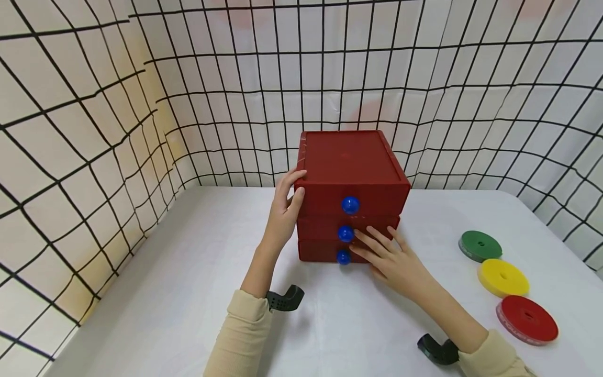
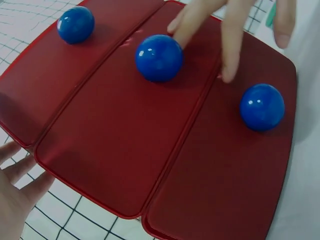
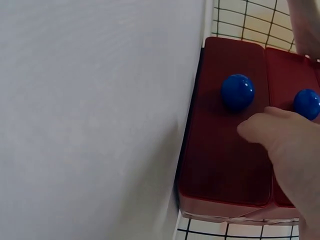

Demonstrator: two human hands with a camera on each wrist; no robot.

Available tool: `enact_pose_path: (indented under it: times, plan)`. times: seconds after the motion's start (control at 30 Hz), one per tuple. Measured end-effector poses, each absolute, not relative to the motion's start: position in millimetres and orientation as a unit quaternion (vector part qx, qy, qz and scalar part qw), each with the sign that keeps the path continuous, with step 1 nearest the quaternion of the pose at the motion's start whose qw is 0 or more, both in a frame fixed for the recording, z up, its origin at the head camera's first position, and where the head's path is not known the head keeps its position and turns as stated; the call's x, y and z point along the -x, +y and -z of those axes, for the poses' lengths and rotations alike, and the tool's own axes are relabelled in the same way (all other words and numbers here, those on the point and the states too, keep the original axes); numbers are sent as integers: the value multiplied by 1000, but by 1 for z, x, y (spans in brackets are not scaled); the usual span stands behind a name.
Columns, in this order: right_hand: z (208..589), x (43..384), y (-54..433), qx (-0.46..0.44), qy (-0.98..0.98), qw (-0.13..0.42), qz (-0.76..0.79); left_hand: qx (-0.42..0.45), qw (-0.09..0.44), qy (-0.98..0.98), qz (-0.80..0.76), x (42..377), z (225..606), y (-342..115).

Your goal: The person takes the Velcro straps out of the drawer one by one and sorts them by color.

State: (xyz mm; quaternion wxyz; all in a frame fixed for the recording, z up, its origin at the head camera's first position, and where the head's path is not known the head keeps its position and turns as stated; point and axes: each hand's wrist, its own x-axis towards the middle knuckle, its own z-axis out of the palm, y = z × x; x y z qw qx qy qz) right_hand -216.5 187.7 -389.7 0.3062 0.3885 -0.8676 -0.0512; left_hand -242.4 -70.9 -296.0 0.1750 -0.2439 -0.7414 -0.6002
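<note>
A dark red box with three stacked drawers (image 1: 320, 228) stands on the white table, each drawer front bearing a round blue knob. My left hand (image 1: 284, 209) rests against the box's upper left side, its fingertips at the top edge. In front of the lower drawers is my right hand (image 1: 391, 256), fingers spread and fairly straight, beside the middle knob (image 1: 346, 233). The left wrist view shows those fingers near the middle knob (image 2: 159, 58); whether they touch it I cannot tell. The top knob (image 1: 350, 204) and bottom knob (image 1: 343, 257) are free of both hands.
Green (image 1: 480, 246), yellow (image 1: 503, 277) and red (image 1: 527, 319) flat round rolls lie in a row on the table's right side. A black wire grid (image 1: 264, 94) with white sheeting behind it encloses the back and sides. Each wrist wears a black camera mount (image 1: 285, 299).
</note>
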Motion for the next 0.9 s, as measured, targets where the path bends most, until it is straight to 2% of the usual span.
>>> enact_pose_path:
  times: [0.33, 0.57, 0.67, 0.9]
  plan:
    - [382, 214, 183, -384, -858, 328, -88, 236, 205, -774, 550, 239, 297, -69]
    - [381, 212, 189, -357, -855, 327, -186, 238, 227, -775, 540, 262, 321, -70]
    - [381, 208, 192, -336, -859, 323, -212, 246, 234, -777, 530, 263, 325, -73]
    - [384, 203, 204, -303, -843, 337, -289, 241, 197, -813, 491, 257, 329, -86]
